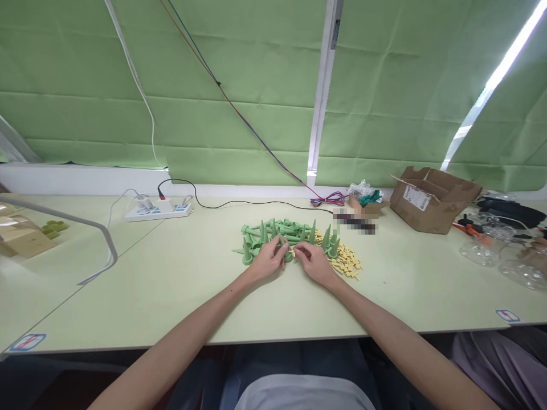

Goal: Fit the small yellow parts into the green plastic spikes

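My right hand (pixel 315 263) pinches a small yellow piece (pixel 292 252); my left hand (pixel 267 259) is narrow, its grip unclear. Beyond them, several green cones (pixel 326 239) stand, many lie heaped; I judge much is left.

There is one power strip (pixel 179 211) at far left. At far right there is one large cardboard box (pixel 431 205) and one small cardboard box (pixel 371 209). Two stickers (pixel 28 341) are on the near edge, one at left and one at right. The green cones (pixel 247 253) and the small yellow pieces (pixel 348 261) are many, but they overlap, so I cannot count them exactly.
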A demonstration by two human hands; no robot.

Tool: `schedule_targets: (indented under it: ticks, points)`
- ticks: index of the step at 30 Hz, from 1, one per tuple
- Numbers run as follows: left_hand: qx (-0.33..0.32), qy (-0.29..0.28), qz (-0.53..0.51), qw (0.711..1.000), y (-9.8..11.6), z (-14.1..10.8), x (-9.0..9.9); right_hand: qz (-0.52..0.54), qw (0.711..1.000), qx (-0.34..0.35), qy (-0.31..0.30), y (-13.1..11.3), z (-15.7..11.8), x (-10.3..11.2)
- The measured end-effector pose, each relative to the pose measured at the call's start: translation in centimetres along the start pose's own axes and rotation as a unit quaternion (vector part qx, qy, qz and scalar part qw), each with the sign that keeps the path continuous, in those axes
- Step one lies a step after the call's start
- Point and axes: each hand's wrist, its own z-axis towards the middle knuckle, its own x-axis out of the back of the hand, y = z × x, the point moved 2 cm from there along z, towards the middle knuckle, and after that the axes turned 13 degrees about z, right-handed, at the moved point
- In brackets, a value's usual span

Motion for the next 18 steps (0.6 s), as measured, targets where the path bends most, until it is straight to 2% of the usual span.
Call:
schedule_targets:
  ticks: [18]
  points:
    - [-0.039,0.008,0.096,0.995,0.5,-0.24,0.23,-0.035,0.999,-0.013,0.002,0.02,0.07,0.07]
